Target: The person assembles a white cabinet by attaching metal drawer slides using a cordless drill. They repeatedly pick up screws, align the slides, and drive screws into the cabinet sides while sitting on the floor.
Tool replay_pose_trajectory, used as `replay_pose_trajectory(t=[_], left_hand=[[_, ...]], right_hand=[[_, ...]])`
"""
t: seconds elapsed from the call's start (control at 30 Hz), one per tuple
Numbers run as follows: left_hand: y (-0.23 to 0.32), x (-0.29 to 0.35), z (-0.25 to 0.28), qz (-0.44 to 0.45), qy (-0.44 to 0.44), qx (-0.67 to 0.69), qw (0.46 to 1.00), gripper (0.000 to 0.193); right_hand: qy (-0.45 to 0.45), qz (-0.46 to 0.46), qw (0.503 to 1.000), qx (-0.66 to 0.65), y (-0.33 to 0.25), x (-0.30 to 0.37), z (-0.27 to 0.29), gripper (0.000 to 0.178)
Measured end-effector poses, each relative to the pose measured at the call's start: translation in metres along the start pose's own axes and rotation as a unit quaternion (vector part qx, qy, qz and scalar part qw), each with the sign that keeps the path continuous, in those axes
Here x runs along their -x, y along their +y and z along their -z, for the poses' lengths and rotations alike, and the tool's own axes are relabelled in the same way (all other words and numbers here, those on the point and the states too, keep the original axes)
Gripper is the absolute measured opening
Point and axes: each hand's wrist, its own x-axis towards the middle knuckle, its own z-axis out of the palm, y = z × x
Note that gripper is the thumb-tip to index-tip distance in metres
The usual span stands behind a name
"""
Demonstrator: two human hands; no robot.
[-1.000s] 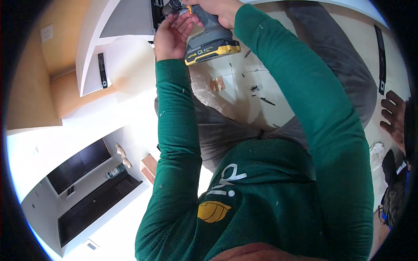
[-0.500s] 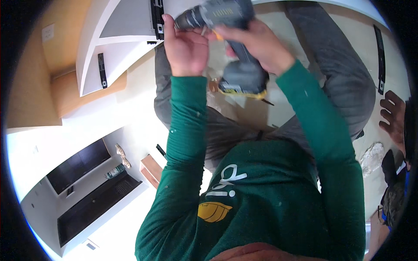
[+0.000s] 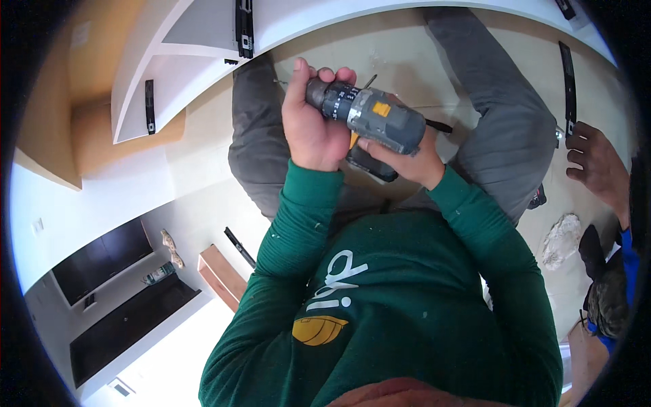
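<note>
Hands around a cordless drill, its battery partly hidden.

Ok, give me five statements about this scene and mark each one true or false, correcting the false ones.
1. The right hand grips the drill. True.
2. The left hand rests on the floor. False: it is at the drill's chuck end.
3. A co-worker's hand is by the near end of a black rail. True.
4. The person's sleeves are red. False: they are green.
5. The drill's chuck points toward the picture's right. False: it points left.
</note>
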Motion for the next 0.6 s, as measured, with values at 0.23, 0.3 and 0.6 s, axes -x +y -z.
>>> replay_pose_trajectory(t=[0.23, 0.3, 0.6], left_hand=[[0.006, 0.025, -0.003, 0.05, -0.01, -0.001, 0.999, 0.027], [0.004, 0.023, 0.0, 0.052, -0.009, -0.019, 0.998, 0.028], [-0.018, 0.024, 0.028, 0.085, 0.062, 0.013, 0.994, 0.037]], right_hand=[[-0.055, 0.061, 0.997, 0.01, -0.014, 0.01, -0.003, 0.085], [-0.06, 0.039, 0.997, 0.03, -0.014, 0.013, -0.002, 0.084], [-0.053, 0.009, 0.999, 0.006, 0.0, 0.031, -0.01, 0.08]])
